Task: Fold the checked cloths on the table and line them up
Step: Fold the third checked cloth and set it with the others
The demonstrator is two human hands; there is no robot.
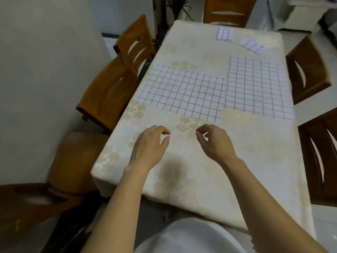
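Checked cloth (182, 92) lay flat at mid-table, left side. Second flat cloth (259, 88) lay just beside it, right. Small folded cloth (224, 33) and skewed folded cloth (251, 45) at the far end. Left hand (149, 145) and right hand (215, 141) hovered over the tablecloth (182, 189), fingers loosely curled, holding nothing.

Soft dim light, blurry, wide-angle edge distortion.
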